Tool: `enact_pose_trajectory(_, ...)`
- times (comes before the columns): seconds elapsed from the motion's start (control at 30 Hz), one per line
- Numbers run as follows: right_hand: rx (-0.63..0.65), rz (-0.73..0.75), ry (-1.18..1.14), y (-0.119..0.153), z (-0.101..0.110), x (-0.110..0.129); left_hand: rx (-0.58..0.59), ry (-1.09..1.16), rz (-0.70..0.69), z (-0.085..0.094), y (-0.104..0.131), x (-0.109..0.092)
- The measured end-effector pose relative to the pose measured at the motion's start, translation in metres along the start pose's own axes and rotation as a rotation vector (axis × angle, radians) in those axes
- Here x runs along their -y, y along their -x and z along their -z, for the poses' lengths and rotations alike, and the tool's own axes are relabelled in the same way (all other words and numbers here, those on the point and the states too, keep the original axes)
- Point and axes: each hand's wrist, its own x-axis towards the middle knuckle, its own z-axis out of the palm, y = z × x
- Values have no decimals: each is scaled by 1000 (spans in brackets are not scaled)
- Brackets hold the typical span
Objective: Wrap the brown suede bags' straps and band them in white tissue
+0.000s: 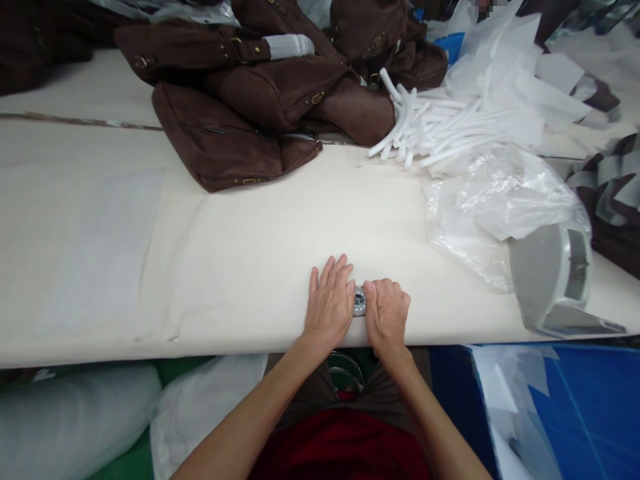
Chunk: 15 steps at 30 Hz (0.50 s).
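On the table's near edge, a small round silver-grey object with a dark dial-like centre (pixel 359 302) sits between my hands. My left hand (pixel 330 303) lies beside it with its fingers stretched out on the white surface, its thumb side touching the object's left edge. From the right, my right hand (pixel 387 310) is closed with fingers curled and the thumb at the object's rim. The hands cover both sides of the object, so its exact kind cannot be made out.
Dark brown leather bags (pixel 260 127) are heaped across the back of the white table (pixel 240 267). White foam-like rods (pixel 440 127) lie right of them, by crumpled clear plastic (pixel 500 200). A grey tape-dispenser-like holder (pixel 550 280) stands at right. Below is a blue bin (pixel 590 407).
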Motion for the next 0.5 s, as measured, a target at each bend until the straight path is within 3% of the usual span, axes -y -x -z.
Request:
enact_pose_trajectory(0.13,168,121,-203,5,16,-13,-3,12,15,1,0,0)
enact_pose_trajectory(0.23,221,236,-215,8,24,-20,-13,26,6,0,1,1)
enact_pose_trajectory(0.37,153,225,-212,9,22,-17,3,166,42,7,-2,0)
enact_pose_trajectory(0.5,3,182,-431,9,27,-5,24,639,174,32,3,-4)
